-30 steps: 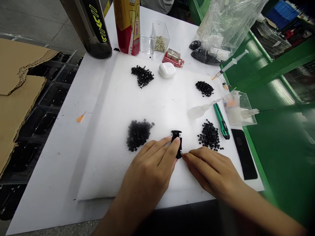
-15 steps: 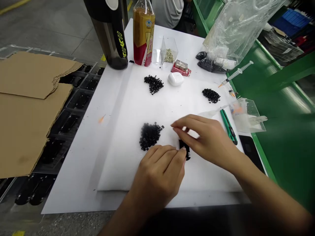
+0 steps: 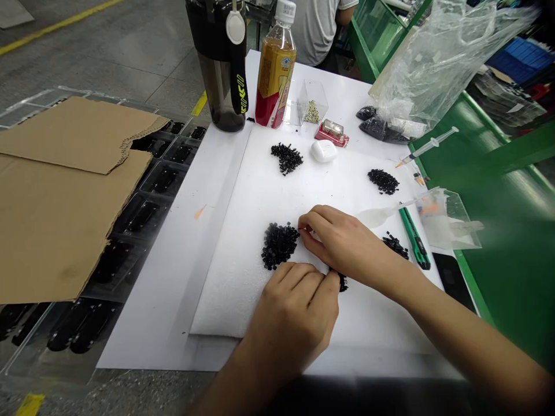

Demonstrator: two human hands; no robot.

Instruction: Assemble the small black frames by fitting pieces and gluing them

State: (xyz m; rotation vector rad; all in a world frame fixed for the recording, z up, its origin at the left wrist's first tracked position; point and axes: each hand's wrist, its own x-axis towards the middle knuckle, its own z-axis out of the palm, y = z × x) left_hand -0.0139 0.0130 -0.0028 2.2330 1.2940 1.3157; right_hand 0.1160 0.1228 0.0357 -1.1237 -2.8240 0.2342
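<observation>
White table (image 3: 169,260) in front of us, smooth; off its left side, clear plastic trays (image 3: 37,364) loaded with glossy black elongated parts, brown cardboard (image 3: 52,231) with a torn corrugated edge lying over some

On the table, matte white foam pad (image 3: 229,289), slightly grainy

Far right, crumpled clear bag (image 3: 451,63), black pouches (image 3: 381,128) at its lower end; we can't tell if all are inside

At the back, dark see-through tumbler (image 3: 221,75), contents unclear; beside it a capped bottle (image 3: 275,75), amber liquid, red-and-gold label

Our left hand (image 3: 295,312) is palm down, fingers bunched, tips closed onto the black part (image 3: 343,283); our right hand (image 3: 336,240) reaches across, thumb and forefinger in a narrow pinch at the edge of the chip pile (image 3: 280,245); can't tell if a chip is between them

Right edge, clear box (image 3: 465,209), whitish and orange bits inside; smaller clear box (image 3: 319,91) at the back, pale gold bits in the bottom

Chip pile: loose flat black squares

Black part: on the pad at our left fingertips, mostly hidden by our hands; visible end dark, ragged outline
</observation>
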